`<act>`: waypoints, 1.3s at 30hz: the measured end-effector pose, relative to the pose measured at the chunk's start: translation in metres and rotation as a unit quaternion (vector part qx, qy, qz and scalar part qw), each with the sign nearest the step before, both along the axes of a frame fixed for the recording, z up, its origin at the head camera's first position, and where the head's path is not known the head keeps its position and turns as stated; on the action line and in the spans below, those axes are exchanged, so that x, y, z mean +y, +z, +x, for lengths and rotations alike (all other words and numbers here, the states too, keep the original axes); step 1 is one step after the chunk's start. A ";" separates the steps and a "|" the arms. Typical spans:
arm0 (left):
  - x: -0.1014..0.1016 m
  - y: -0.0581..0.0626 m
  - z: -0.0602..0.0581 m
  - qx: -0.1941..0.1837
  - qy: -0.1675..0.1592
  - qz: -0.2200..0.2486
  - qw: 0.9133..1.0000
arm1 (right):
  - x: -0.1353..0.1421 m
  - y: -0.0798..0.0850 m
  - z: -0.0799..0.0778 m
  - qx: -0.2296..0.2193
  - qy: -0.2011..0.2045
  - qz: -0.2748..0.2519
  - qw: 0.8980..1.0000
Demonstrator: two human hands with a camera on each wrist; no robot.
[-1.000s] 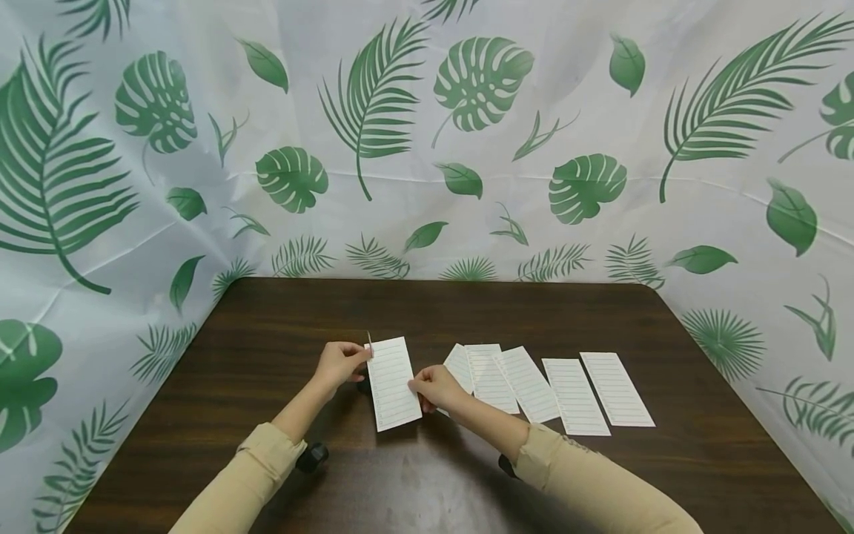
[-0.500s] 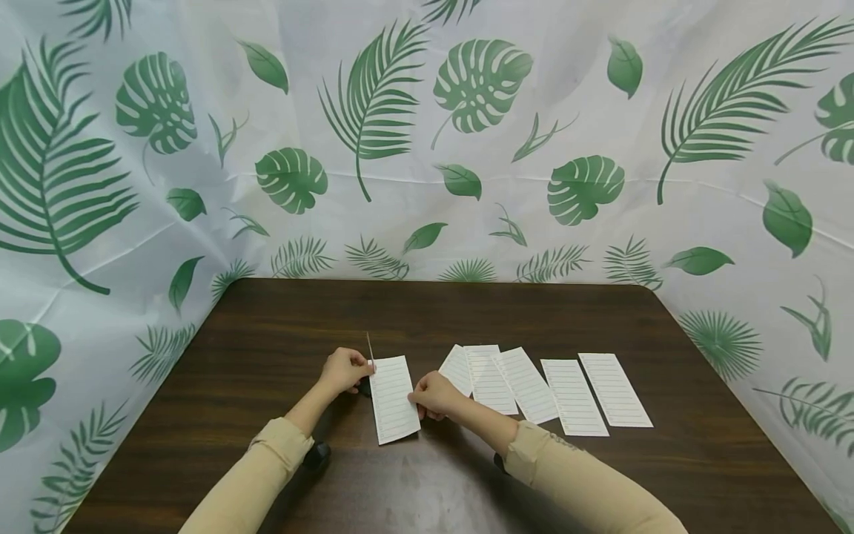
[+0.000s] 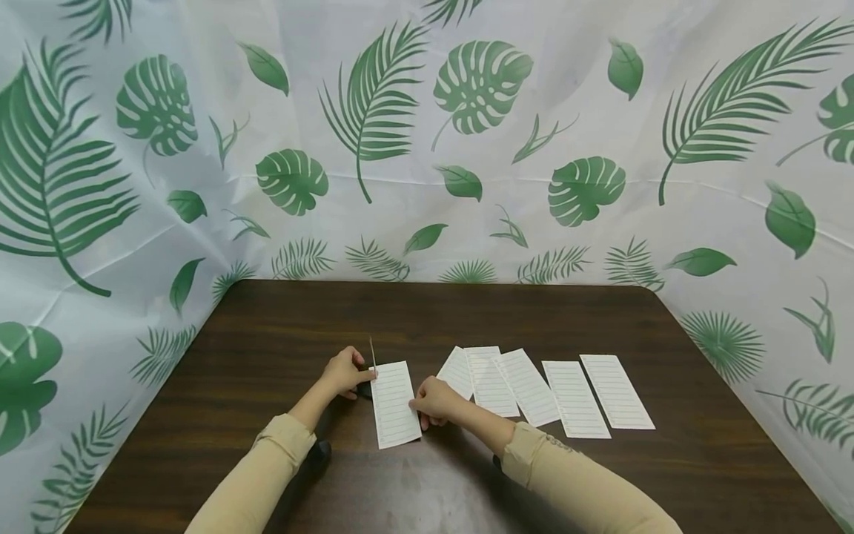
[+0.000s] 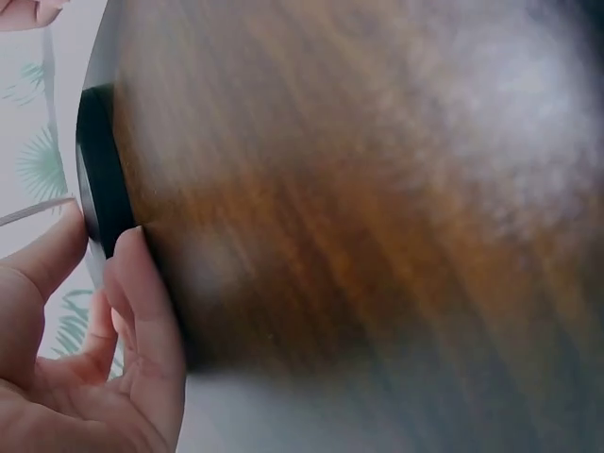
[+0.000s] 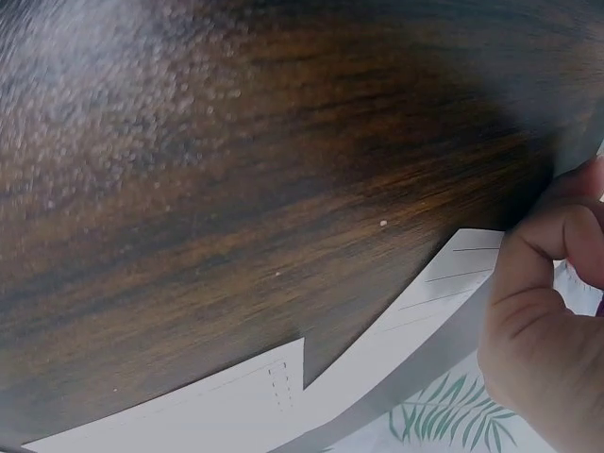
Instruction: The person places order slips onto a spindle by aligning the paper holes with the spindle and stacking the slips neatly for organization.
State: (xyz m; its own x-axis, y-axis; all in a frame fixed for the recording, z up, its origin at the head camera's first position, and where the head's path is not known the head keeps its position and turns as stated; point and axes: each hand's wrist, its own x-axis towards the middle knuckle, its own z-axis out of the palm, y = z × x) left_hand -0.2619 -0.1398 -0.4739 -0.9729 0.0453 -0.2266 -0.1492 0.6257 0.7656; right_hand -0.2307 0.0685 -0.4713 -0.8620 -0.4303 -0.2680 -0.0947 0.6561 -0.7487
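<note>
The white paper (image 3: 395,406) is long and has thin lines going across it. It sits between the two hands, its top leaning a bit to the left. The right hand (image 3: 437,400) pinches one long side. At the other side is a smooth black thing (image 4: 102,170), held by the left hand (image 3: 342,371). A thin stick (image 3: 373,352) pokes up by that thumb.

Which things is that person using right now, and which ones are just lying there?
Seem part of the job:
lined sheet, at both hands
black object at the left hand; I can't tell what it is
thin strip by the left thumb

Just lying there:
five other lined sheets on the table, untouched, though perhaps for the same job
</note>
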 end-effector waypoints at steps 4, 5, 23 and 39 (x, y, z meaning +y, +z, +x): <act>-0.001 0.004 -0.002 -0.022 -0.009 0.001 1.000 | -0.001 0.001 0.000 0.006 -0.006 0.002 1.000; -0.002 0.005 -0.003 -0.026 -0.008 0.001 1.000 | -0.001 0.001 0.000 0.006 -0.008 0.001 1.000; -0.002 0.000 -0.007 -0.041 -0.005 -0.014 0.999 | 0.000 0.006 0.002 -0.057 -0.041 -0.043 0.997; -0.003 0.002 -0.004 -0.027 -0.017 -0.019 0.999 | 0.016 0.013 0.004 -0.046 0.012 -0.069 0.996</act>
State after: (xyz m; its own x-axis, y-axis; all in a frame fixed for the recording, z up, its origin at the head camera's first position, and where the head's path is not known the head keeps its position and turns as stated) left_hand -0.2661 -0.1429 -0.4720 -0.9574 0.0678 -0.2806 -0.1682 0.6588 0.7333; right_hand -0.2270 0.0843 -0.4588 -0.8252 -0.4887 -0.2832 -0.0353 0.5451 -0.8376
